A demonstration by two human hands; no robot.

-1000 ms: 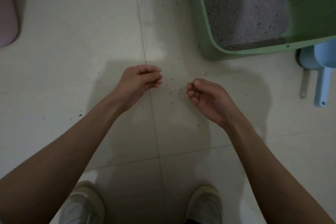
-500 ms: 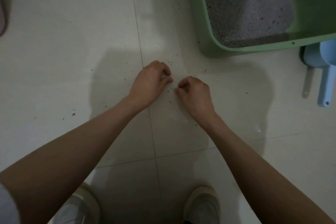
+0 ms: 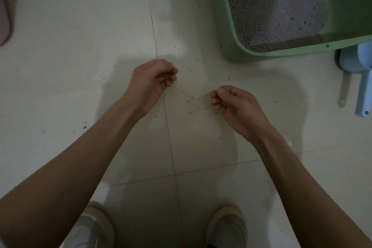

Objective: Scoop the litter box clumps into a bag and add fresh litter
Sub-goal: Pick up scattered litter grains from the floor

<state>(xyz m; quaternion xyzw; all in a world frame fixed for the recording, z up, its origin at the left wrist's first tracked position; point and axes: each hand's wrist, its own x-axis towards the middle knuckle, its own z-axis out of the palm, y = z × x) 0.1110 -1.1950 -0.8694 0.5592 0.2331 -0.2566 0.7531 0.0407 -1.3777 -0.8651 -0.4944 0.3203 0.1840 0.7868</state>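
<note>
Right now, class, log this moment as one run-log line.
left hand: curled, empty | right hand: curled, above scattered grains | green plastic litter box: holds grey litter | pale blue plastic scoop: on floor, untouched

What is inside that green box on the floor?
The green litter box holds grey, grainy litter with small dark specks, heaped against one side. The box's far part lies outside the picture, and anything buried under the litter cannot be seen.

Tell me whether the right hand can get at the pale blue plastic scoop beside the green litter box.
Probably yes: the right hand holds nothing, and only bare floor separates it from the scoop.
</note>
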